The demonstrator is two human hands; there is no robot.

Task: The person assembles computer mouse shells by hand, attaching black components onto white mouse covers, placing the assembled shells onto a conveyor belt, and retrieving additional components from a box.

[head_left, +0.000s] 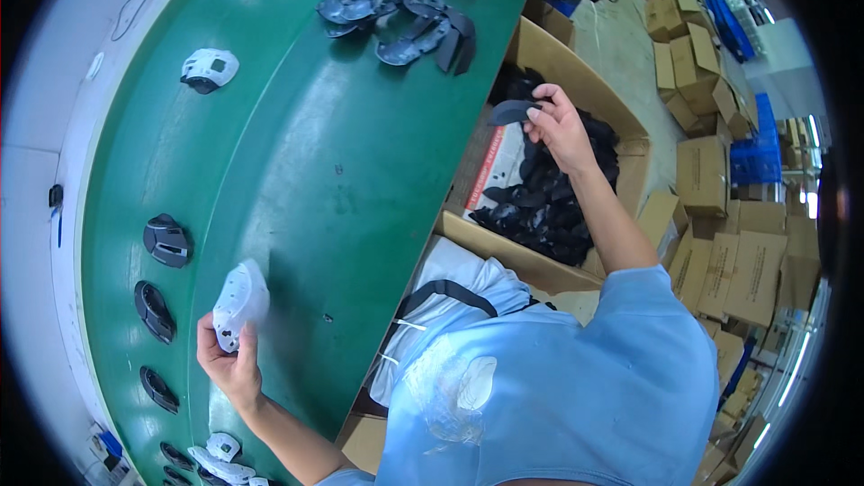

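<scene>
At lower left of the frame, the left hand (232, 369) grips a white shell (241, 297) between thumb and fingers over the green table (315, 216). Right of upper centre, the right hand (560, 130) pinches a dark curved piece (511, 112) by one end; so slight a hold could slip, dropping it among the box's (633, 146) black pieces (549, 216).

Along the left side of the desk (306, 207) ran a row of shells (166, 240), with a heap of parts (416, 31) at the far end; the left grip (229, 364) held another shell (241, 292) above the desk. Right of the desk, a carton (585, 58) contained loose pieces (535, 225), the right grip (560, 129) above them; boxes (702, 175) lay farther right
</scene>
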